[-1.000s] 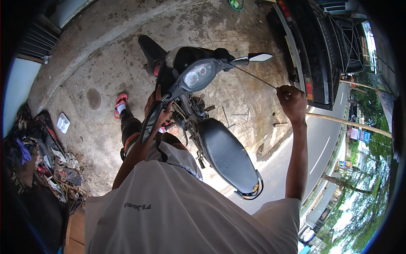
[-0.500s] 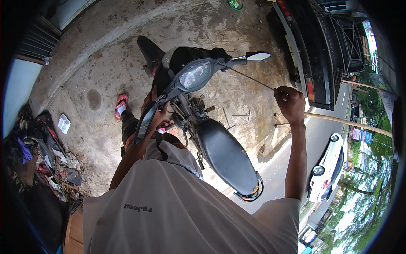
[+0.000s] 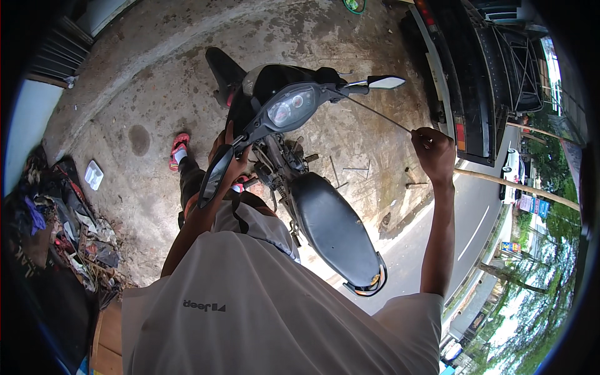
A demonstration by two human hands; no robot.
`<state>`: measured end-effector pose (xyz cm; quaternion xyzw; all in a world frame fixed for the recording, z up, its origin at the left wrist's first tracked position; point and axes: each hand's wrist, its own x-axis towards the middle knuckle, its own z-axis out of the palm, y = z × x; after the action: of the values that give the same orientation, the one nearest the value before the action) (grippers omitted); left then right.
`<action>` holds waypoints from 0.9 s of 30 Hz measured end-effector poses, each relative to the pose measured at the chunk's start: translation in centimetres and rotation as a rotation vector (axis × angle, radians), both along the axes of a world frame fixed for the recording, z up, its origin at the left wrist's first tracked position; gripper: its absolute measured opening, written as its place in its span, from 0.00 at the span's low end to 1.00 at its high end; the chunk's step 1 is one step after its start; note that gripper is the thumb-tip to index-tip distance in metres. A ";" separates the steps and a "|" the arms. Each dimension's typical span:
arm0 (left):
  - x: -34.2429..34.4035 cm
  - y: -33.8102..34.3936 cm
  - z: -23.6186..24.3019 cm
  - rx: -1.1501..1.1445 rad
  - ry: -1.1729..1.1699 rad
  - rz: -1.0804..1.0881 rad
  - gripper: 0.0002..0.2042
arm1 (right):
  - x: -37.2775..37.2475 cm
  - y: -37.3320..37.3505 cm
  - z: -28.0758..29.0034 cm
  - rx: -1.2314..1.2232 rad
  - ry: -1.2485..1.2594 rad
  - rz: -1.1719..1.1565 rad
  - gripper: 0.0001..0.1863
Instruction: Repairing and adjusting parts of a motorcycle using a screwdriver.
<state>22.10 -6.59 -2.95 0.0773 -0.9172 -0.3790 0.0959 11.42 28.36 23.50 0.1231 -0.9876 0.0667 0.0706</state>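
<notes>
A black motorcycle (image 3: 259, 94) stands in front of me, its instrument cluster (image 3: 290, 108) facing up and its long black seat (image 3: 334, 228) toward the lower right. From the right side of its handlebar a thin dark cable (image 3: 378, 114) runs straight and taut to my right hand (image 3: 433, 153), whose fingers are closed on the cable's end. My left hand (image 3: 236, 165) is wrapped round the left end of the handlebar, partly hidden behind the left mirror (image 3: 217, 176). The right mirror (image 3: 385, 82) sticks out beyond the cable.
T-shaped tools (image 3: 357, 169) lie on the stained concrete right of the motorcycle. A black truck (image 3: 469, 81) stands at the far right, beside a road with a white car (image 3: 511, 167). Rubbish (image 3: 75, 225) is heaped at the left, near a white tray (image 3: 94, 175).
My right hand has shifted slightly to the right, still holding the cable. The handlebar and instrument cluster sit slightly further right. On the road, the white car has moved farther off.
</notes>
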 end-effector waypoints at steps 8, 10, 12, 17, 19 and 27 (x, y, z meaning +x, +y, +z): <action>0.0 -0.3 -1.4 -0.046 0.077 0.001 0.38 | -0.1 -0.1 -0.1 0.009 -0.025 -0.006 0.07; -0.1 -0.2 -1.6 -0.062 0.102 0.015 0.37 | -0.2 0.1 -0.1 0.013 -0.021 -0.003 0.06; -0.1 -0.1 -1.7 -0.078 0.128 0.027 0.36 | -0.3 0.3 -0.1 0.020 -0.023 0.063 0.03; 0.0 -0.5 -2.0 -0.082 0.133 0.021 0.36 | -1.3 -0.6 1.5 0.030 -0.038 0.331 0.09; 0.2 -0.5 -2.1 -0.084 0.125 0.023 0.36 | -1.7 -0.8 2.2 0.154 0.065 0.518 0.09; 0.0 0.0 -1.6 -0.089 0.090 0.021 0.36 | -5.2 -2.5 2.7 0.255 -0.458 -0.259 0.14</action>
<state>22.15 -6.59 -4.58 0.0655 -0.9270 -0.3401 0.1443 6.25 25.91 26.22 -0.0146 -0.9858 -0.0414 -0.1622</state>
